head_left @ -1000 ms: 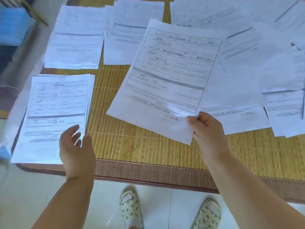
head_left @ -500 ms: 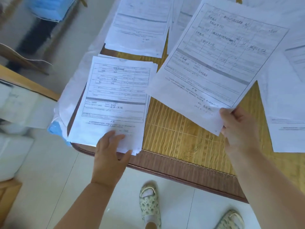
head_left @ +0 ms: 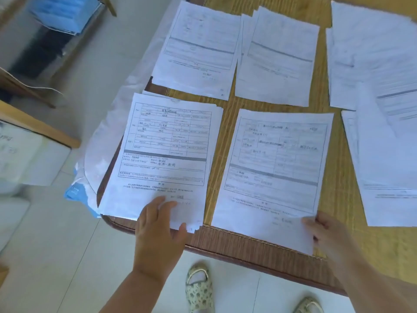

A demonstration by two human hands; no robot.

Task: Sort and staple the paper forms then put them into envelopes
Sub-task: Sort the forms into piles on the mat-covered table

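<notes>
Head view: left hand (head_left: 158,233) rests with fingers spread on the stack of white printed forms (head_left: 162,154) at the woven bamboo mat's (head_left: 225,105) near-left corner. Right hand (head_left: 325,231) pinches, apparently, the single white form sheet (head_left: 275,168) at its near-right corner; long axis runs away from the person, header far.

Bright, even daylight; soft shadows only. Sheets far beyond right hand (head_left: 325,231) washed out, print lost. Motion blur on right hand; form under left hand (head_left: 158,231) was sharpest. Wide-angle bend at edges.
</notes>
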